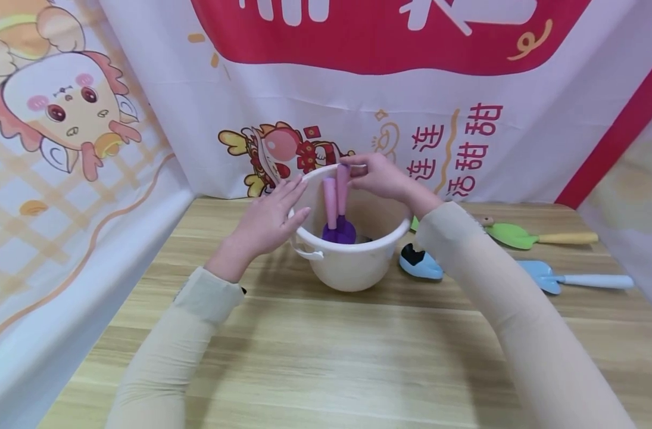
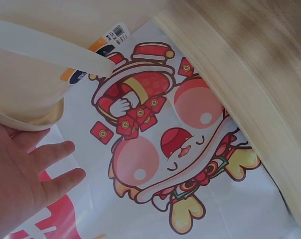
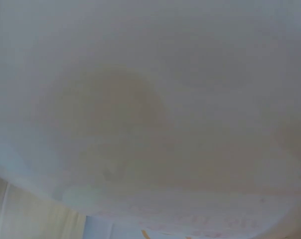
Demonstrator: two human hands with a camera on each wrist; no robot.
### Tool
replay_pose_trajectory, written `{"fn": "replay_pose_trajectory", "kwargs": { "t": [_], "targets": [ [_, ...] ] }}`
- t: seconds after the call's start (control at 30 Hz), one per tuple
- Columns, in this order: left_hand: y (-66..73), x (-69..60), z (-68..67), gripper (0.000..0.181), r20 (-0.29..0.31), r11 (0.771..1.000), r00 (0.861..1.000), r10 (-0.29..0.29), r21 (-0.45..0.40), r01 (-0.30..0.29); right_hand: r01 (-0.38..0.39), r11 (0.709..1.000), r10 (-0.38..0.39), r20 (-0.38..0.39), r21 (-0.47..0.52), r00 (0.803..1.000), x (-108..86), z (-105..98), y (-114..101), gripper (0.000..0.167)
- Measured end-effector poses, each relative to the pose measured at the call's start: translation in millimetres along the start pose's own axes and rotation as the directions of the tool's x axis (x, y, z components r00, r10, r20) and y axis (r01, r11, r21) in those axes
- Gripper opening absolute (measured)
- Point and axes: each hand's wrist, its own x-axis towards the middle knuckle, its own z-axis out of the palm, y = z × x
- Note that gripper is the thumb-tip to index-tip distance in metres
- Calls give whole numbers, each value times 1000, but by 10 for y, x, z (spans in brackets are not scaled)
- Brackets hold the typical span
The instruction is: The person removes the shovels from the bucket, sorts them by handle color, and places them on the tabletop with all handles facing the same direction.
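A cream bucket (image 1: 352, 262) stands on the wooden table with two pink-handled purple shovels inside. The nearer shovel (image 1: 330, 202) leans in the bucket; behind it is the other shovel (image 1: 342, 190). My right hand (image 1: 379, 176) reaches over the far rim and pinches the top of that farther handle. At the left rim lies my left hand (image 1: 272, 217), its fingers straight and spread. In the left wrist view the left hand (image 2: 26, 179) touches the rim, beside the bucket's pale handle (image 2: 46, 47). The bucket's blurred wall (image 3: 150, 124) fills most of the right wrist view.
Right of the bucket lies a light blue object with a black part (image 1: 421, 262). Farther right are a green shovel (image 1: 513, 235) with a wooden handle and a blue shovel (image 1: 542, 274) with a white handle. A printed cloth (image 1: 315, 101) hangs behind the table.
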Motion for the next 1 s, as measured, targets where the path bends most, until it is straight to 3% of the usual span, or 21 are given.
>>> {"fn": "replay_pose_trajectory", "kwargs": {
  "t": [0.4, 1.0],
  "targets": [
    [-16, 5, 11, 67, -6, 1000, 1000, 1, -2, -1, -21, 1000, 21, -78, 8, 997, -15, -26, -15, 41],
    [-20, -6, -2, 69, -6, 1000, 1000, 8, 7, -8, -47, 988, 62, -94, 150, 994, -49, -23, -32, 37]
  ]
}}
